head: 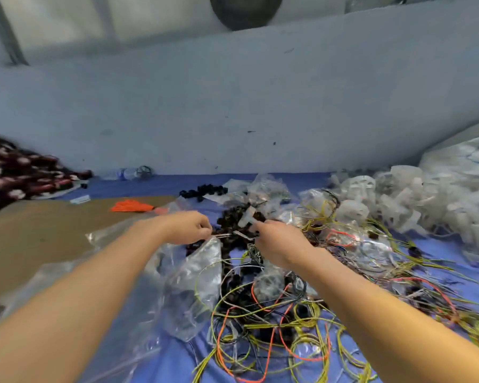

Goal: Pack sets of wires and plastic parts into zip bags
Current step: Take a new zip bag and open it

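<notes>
Head view: left hand [190, 228], fingers curled, pinches the mouth of a clear zip bag [197, 286]. Right hand [277, 241] pinches a white plastic part [246, 215] just beside it. Tangled wires [274, 322] lie beneath on a blue sheet [155, 186].

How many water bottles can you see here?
1. The water bottle lies on its side at the foot of the wall, back left, beyond the cardboard. More could be hidden under the white plastic parts.

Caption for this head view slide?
Left hand pinches a clear zip bag; right hand holds a white plastic part above tangled wires.
</notes>
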A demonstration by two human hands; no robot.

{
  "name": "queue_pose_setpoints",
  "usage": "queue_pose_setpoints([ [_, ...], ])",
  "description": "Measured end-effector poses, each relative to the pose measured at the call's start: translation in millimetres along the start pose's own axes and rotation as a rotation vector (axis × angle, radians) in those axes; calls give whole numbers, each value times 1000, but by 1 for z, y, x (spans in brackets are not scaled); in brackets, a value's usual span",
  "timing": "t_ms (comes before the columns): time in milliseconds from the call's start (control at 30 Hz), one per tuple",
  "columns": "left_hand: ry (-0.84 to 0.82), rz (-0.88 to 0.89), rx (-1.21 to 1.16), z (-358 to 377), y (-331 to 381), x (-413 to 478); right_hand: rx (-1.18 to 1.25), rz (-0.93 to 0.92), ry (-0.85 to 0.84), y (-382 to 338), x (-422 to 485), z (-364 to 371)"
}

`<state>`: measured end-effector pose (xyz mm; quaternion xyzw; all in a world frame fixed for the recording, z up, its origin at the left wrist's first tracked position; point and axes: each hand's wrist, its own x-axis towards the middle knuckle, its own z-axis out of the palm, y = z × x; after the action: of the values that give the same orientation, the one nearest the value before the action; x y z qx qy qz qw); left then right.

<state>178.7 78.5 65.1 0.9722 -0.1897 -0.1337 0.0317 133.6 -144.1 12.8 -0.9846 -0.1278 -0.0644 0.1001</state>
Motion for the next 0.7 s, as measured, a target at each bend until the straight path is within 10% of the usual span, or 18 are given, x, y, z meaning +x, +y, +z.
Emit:
queue_pose_setpoints([
  [467,89,-287,-333,90,-46,-42,147,-67,-15,-89,-21,84],
  [700,608,-376,-612,64,-11,-44,572,2,115,-89,-17,72],
])
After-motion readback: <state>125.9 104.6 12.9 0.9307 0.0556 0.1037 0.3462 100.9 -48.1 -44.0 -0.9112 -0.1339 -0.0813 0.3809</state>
